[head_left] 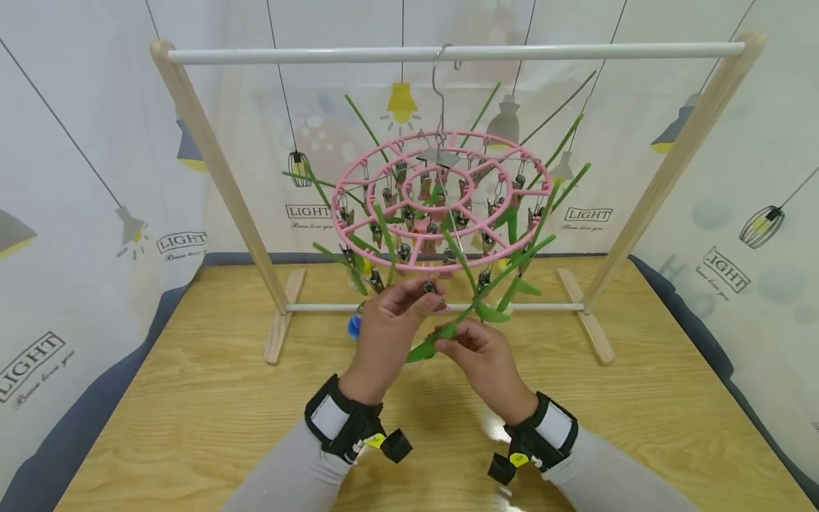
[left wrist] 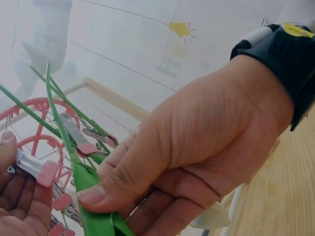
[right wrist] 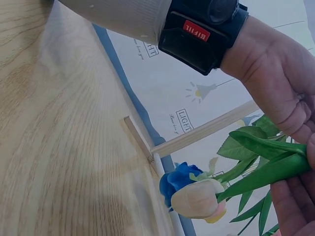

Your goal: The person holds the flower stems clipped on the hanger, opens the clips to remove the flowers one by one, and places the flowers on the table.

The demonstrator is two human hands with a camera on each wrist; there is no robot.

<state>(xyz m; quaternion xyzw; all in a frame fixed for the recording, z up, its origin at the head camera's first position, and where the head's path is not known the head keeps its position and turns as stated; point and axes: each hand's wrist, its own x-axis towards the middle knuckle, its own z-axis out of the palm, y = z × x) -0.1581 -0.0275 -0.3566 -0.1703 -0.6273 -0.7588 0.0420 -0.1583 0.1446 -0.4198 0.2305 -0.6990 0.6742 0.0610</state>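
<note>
My left hand (head_left: 384, 334) pinches a small metal clip (head_left: 430, 287) with pink-tipped ends below the near rim of a round pink hanging clip rack (head_left: 416, 268). Just right of it, my right hand (head_left: 486, 363) holds a long-stemmed artificial tulip by its green leaves (head_left: 425, 350), between thumb and fingers. The stem slants up to the right, past the rack's edge. In the right wrist view the pale tulip head (right wrist: 197, 199) points down and away from the fingers. Up close in the left wrist view, the clip (left wrist: 32, 164) and the leafy stem (left wrist: 91, 182) are apart.
The rack's hook (head_left: 441, 92) hangs on the white bar (head_left: 320, 55) of a wooden stand (head_left: 220, 171). Other green stems hang in the rack's clips, leaning outward. A blue flower (head_left: 354, 326) hangs left of the hands. Below lies the wooden table (head_left: 192, 419).
</note>
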